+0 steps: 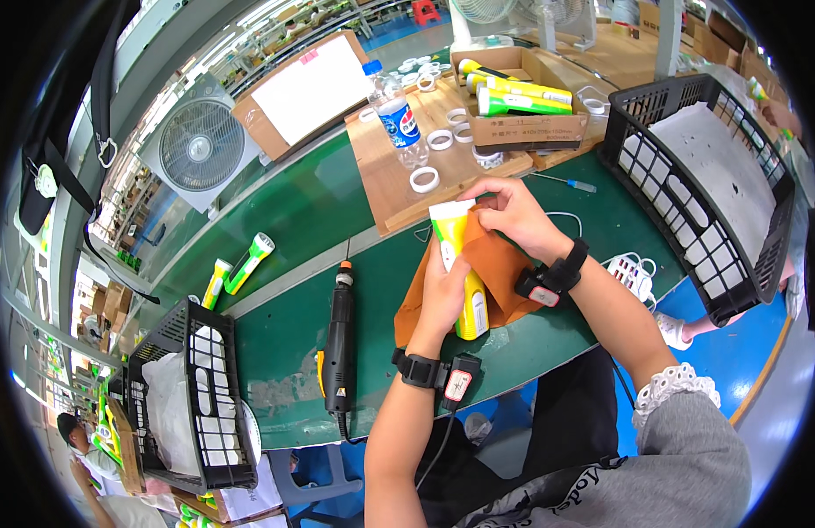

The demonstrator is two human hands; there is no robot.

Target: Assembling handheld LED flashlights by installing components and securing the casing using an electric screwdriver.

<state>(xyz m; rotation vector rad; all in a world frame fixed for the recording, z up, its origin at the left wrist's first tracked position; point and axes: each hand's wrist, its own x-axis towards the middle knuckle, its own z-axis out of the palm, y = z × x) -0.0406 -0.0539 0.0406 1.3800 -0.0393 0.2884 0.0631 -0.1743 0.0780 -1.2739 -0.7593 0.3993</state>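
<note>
A yellow and green flashlight (471,310) with a white head stands tilted in front of me, its head pointing away. My left hand (444,295) is wrapped round its body. My right hand (513,211) is closed beside the head, its fingers pinching an orange-brown cloth (506,262) that touches the flashlight's side. The cloth spreads behind and under both hands on the green tabletop (390,352). To the left of my left hand lies a black power screwdriver (340,343), its bit pointing to the far side.
Black baskets stand left (201,396) and right (706,194). Beyond my hands are a cardboard box (526,132) of flashlights, white rings (424,179), a drink bottle (397,123) and a small screwdriver (581,186). Two flashlights (249,264) lie far left; a power strip (629,275) hangs right.
</note>
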